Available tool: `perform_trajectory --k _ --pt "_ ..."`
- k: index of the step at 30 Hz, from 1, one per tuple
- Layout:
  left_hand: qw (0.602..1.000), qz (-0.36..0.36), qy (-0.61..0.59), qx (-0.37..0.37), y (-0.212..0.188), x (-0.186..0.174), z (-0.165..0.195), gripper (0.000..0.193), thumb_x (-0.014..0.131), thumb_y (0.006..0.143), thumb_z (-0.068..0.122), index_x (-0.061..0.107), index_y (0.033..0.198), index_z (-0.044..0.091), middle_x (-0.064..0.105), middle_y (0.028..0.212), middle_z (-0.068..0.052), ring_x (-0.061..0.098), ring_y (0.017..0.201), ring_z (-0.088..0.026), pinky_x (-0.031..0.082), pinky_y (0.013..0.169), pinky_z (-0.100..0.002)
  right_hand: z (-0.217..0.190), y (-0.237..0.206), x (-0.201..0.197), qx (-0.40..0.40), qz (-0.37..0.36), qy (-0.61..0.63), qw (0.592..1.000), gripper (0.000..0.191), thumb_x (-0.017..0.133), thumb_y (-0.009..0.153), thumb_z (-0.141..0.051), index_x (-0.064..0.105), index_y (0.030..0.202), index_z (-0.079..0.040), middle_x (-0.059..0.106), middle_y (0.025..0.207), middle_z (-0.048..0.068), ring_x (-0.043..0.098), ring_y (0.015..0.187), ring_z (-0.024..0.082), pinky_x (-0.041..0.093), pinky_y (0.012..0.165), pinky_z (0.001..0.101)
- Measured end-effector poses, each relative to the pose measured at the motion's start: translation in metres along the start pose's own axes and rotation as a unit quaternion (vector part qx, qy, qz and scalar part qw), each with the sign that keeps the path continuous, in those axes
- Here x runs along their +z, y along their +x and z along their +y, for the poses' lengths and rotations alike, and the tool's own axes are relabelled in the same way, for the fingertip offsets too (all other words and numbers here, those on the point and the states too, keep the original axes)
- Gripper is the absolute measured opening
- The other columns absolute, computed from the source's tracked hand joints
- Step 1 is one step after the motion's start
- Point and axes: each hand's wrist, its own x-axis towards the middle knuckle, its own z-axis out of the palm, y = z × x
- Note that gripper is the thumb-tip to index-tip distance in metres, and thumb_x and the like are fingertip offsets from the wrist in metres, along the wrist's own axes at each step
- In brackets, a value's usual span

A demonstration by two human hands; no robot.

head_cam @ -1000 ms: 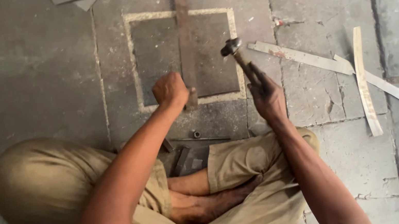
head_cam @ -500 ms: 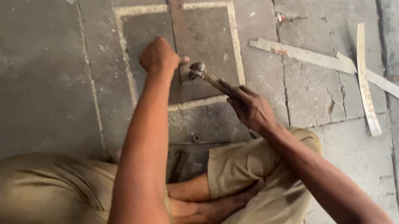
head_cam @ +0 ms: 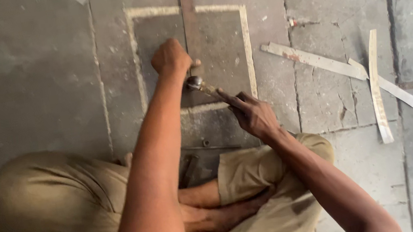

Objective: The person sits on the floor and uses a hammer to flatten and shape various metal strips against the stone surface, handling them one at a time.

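Note:
I sit cross-legged on a stone floor. My left hand (head_cam: 171,57) is closed around something small held against a long rusty metal strip (head_cam: 188,11) that lies on the floor and runs away from me; what it grips is hidden by the fingers. My right hand (head_cam: 252,114) grips the handle of a hammer (head_cam: 201,85), index finger stretched along the handle. The hammer's head is down at the strip, right beside my left fist.
A painted pale rectangle outline (head_cam: 246,35) marks the floor around the strip. Two thin metal strips (head_cam: 340,67) lie crossed on the floor to the right. A dark metal piece (head_cam: 191,161) lies in front of my folded legs.
The hammer swung from raised at the right down and left onto the strip by my left fist. My left hand moved further along the strip, away from me.

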Motion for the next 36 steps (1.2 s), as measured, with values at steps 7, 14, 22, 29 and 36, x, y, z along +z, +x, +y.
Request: perform_trajectory --k 7,14,22,29,36 --pt "0.999 0.025 0.024 0.010 -0.009 0.005 0.006 0.049 0.088 0.074 0.051 0.075 0.091 0.007 0.077 0.092 -0.012 0.075 0.087 -0.028 0.058 0.067 -0.040 0.010 -0.011 -0.031 0.121 -0.017 0.047 0.991 0.054 0.065 0.099 -0.021 0.053 0.150 -0.033 0.073 0.106 0.011 0.067 0.075 0.034 0.055 0.061 0.0435" --pt "0.984 0.142 0.078 0.068 -0.049 0.032 0.023 0.023 0.073 0.095 0.029 0.075 0.103 0.007 0.079 0.095 -0.015 0.078 0.088 -0.028 0.062 0.069 -0.040 0.077 -0.025 -0.043 0.275 0.085 0.140 0.947 0.052 0.075 0.090 -0.028 0.063 0.141 -0.025 0.074 0.116 0.019 0.074 0.104 0.032 0.057 0.086 0.0420" --pt "0.998 0.026 -0.044 0.026 -0.056 0.027 0.042 0.023 0.076 0.083 0.018 0.076 0.101 0.003 0.074 0.105 -0.020 0.073 0.100 -0.033 0.060 0.081 -0.042 0.104 -0.037 -0.040 0.259 0.263 0.045 0.928 0.031 0.076 0.090 -0.019 0.076 0.120 -0.011 0.075 0.114 0.018 0.072 0.101 0.032 0.057 0.086 0.0405" --pt "0.845 -0.216 -0.489 -0.012 -0.099 0.098 0.022 0.040 0.079 0.083 0.023 0.070 0.112 -0.003 0.074 0.107 -0.020 0.071 0.096 -0.031 0.055 0.081 -0.048 0.050 -0.014 -0.038 0.418 -0.032 0.579 0.700 0.043 0.057 0.102 -0.036 0.068 0.127 -0.004 0.073 0.107 0.015 0.075 0.084 0.025 0.063 0.073 0.0363" --pt "0.778 -0.203 -0.594 0.028 -0.106 0.073 0.025 0.048 0.084 0.087 0.032 0.068 0.123 0.004 0.066 0.114 -0.014 0.067 0.098 -0.026 0.058 0.084 -0.044 0.049 -0.028 -0.063 0.306 0.011 0.479 0.823 0.038 0.067 0.094 -0.020 0.065 0.124 0.004 0.074 0.102 0.010 0.074 0.081 0.020 0.062 0.070 0.0340"
